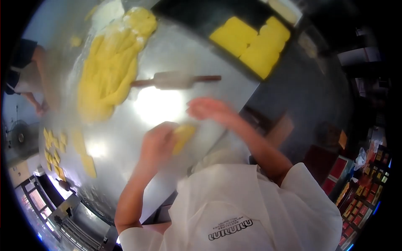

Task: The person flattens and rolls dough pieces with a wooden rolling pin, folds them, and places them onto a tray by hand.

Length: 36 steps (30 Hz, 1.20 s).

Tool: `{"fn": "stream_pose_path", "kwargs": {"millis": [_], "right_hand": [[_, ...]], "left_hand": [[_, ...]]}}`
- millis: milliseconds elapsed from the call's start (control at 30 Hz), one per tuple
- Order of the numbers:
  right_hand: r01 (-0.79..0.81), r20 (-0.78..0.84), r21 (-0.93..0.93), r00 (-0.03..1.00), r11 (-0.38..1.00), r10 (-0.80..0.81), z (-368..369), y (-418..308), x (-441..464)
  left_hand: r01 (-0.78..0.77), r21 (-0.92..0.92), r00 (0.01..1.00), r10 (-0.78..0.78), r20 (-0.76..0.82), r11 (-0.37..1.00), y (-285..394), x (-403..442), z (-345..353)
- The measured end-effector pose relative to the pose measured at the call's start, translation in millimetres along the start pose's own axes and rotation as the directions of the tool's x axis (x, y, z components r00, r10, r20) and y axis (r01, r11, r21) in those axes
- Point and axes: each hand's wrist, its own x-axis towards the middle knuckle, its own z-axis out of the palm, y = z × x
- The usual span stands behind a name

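My left hand [158, 140], slightly blurred, is closed at the edge of a small flat piece of yellow dough [184, 136] near the front of the metal table. Above and right of that piece, my right hand [208, 108] is raised and smeared by motion; its fingers cannot be made out clearly. A rolling pin [173, 80] with dark handles lies just beyond both hands. Its left handle reaches the edge of a large folded mass of yellow dough [109, 69].
Flattened yellow dough pieces cover part of a dark tray [201, 25] at the back right. A dough strip [86, 154] and several small cut pieces [53, 146] lie to the left on the metal table [125, 167]. Another person's hand [41, 109] shows at far left.
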Motion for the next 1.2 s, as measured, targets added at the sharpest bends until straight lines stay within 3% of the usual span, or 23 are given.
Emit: {"fn": "stream_pose_path", "kwargs": {"millis": [67, 100, 167, 200, 233, 333, 500, 700, 933, 1033, 1133, 1200], "right_hand": [[-0.04, 0.107, 0.038, 0.994, 0.998, 0.036, -19.1, -14.0, 1.3], [-0.006, 0.084, -0.059, 0.996, 0.998, 0.011, -26.2, -23.7, -1.2], [0.004, 0.084, 0.061, 0.996, 0.998, -0.009, -53.9, -36.4, 1.8], [0.01, 0.087, 0.12, 0.996, 0.993, -0.021, -70.5, -43.9, 5.3], [0.044, -0.049, 0.158, 0.998, 0.986, -0.036, -83.4, -50.1, 8.3], [0.083, -0.242, 0.111, 0.969, 0.99, -0.054, -149.2, -91.5, 16.2], [-0.02, -0.491, -0.217, 0.866, 0.976, -0.092, -260.8, -162.3, 31.9], [-0.053, -0.566, -0.371, 0.805, 0.927, -0.18, -350.9, -210.7, 57.3], [-0.164, -0.603, -0.368, 0.791, 0.915, -0.101, -387.1, -218.6, 82.0], [-0.221, -0.613, -0.437, 0.783, 0.872, -0.109, -386.8, -218.8, 83.3], [-0.28, -0.622, -0.516, 0.772, 0.81, -0.129, -389.1, -220.3, 85.4], [-0.333, -0.635, -0.526, 0.765, 0.783, -0.102, -391.2, -221.2, 84.6]], "left_hand": [[0.039, -0.14, 0.999, -0.035, 0.032, 0.989, 36.4, 28.7, -8.5], [0.058, -0.223, 0.998, -0.051, 0.04, 0.973, 53.0, 48.5, -11.3], [0.042, -0.389, 0.999, -0.038, 0.019, 0.92, 70.1, 94.2, -4.3], [-0.005, -0.364, 1.0, 0.005, 0.001, 0.931, 78.0, 122.0, -1.0], [0.004, -0.316, 1.0, -0.004, 0.0, 0.949, 89.6, 149.3, 1.6], [0.036, -0.275, 0.999, -0.035, 0.009, 0.961, 116.1, 235.5, 21.5], [-0.11, -0.251, 0.994, 0.11, -0.017, 0.962, 112.9, 390.0, 79.4], [-0.099, -0.341, 0.995, 0.09, -0.043, 0.935, 141.9, 495.9, 135.4], [-0.048, -0.384, 0.983, 0.111, 0.144, 0.922, 108.1, 580.2, 159.0], [-0.069, -0.349, 0.986, 0.117, 0.117, 0.935, 103.2, 586.8, 165.8], [-0.092, -0.132, 0.987, 0.108, 0.123, 0.987, 111.8, 588.0, 169.9], [-0.128, -0.084, 0.986, 0.135, 0.094, 0.988, 113.4, 583.6, 167.6]]}}
